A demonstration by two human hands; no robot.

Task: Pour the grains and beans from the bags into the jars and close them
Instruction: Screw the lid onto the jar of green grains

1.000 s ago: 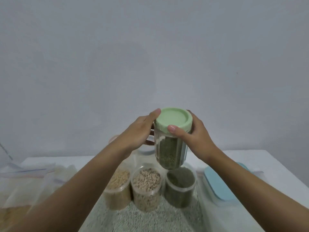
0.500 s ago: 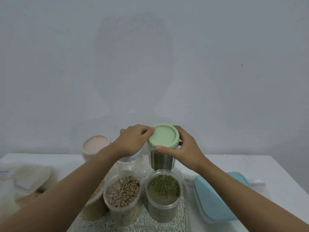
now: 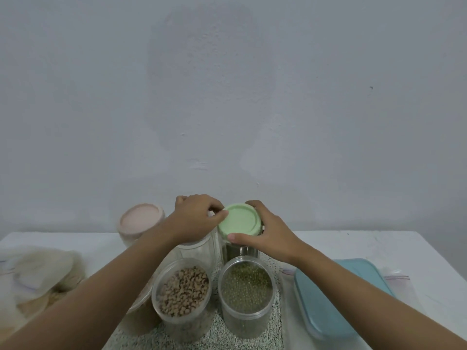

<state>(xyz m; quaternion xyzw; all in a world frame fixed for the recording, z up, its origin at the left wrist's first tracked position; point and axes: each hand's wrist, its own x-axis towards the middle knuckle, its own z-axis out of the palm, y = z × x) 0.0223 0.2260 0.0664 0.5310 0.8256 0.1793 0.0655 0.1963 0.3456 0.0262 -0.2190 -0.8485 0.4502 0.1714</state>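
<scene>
Head view, green lid (image 3: 238,219): sits on the jar of green beans (image 3: 240,251), back row on the desk (image 3: 353,243).
Right hand (image 3: 270,233): clamped round the lid's rim, thumb in front.
Left hand (image 3: 197,218): curled, touching the lid's left edge over a clear jar (image 3: 197,253); can't tell its grip.
Doing it well: I'd brace the jar body and twist level until snug.
Open jars (image 3: 246,286) in front: keep forearms high.

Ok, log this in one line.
left hand, right hand: grip green lid | its jar: upright | brown-bean jar, green-bean jar: open
</scene>
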